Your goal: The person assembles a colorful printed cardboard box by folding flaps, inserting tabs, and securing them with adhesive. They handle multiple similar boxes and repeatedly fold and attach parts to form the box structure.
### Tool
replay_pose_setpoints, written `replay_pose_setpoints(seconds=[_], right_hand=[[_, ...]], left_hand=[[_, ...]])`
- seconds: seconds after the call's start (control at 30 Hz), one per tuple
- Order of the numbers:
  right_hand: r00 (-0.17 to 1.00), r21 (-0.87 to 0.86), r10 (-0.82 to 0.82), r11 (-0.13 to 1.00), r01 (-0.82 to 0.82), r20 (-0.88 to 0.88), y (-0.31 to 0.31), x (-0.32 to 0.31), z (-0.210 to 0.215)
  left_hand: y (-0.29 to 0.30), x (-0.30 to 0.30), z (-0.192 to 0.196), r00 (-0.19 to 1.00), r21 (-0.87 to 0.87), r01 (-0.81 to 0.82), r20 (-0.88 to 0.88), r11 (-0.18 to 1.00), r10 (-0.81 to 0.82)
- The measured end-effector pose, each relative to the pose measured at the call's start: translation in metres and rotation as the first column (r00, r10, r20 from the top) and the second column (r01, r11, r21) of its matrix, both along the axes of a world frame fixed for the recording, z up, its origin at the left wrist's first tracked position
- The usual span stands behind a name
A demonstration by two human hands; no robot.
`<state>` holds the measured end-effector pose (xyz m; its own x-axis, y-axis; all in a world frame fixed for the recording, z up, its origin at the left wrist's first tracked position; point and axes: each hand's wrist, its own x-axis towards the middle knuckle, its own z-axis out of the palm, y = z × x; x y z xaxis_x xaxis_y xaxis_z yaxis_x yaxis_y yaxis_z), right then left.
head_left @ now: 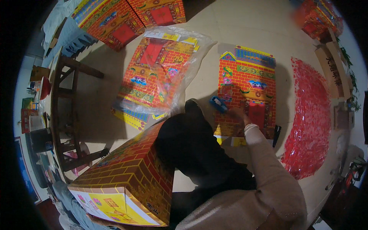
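At lower left, a brick-patterned box [126,165] looks already folded up; the plastic-wrapped stack [153,73], upper centre, and printed panel [249,74], right of centre, lie flat, unfolded. I cannot tell the grips: left hand [101,221] at the box's bottom edge, right hand [237,114] at the blue dispenser [217,104].

Single head-worn fisheye view, from close above, downward onto the floor [237,23].

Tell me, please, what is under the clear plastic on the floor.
A red brick-print card shows through the plastic. Whatever lies beneath that card is covered and cannot be seen.
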<state>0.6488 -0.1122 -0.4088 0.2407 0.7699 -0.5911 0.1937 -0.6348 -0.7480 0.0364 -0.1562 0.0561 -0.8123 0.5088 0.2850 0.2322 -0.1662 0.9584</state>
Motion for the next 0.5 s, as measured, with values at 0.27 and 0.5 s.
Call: replay_pose_setpoints(seconds=[0.27,0.5], right_hand=[[0.989,0.094,-0.145,0.984,0.148,-0.043,-0.022,-0.003,-0.002],[0.982,0.083,-0.043,0.996,0.028,0.185,-0.020,-0.009,0.005]], left_hand=[[0.004,0.001,-0.003,1.000,-0.005,0.010,-0.008,1.000,-0.010],[0.008,0.007,0.000,1.000,-0.005,0.016,-0.007,1.000,-0.016]])
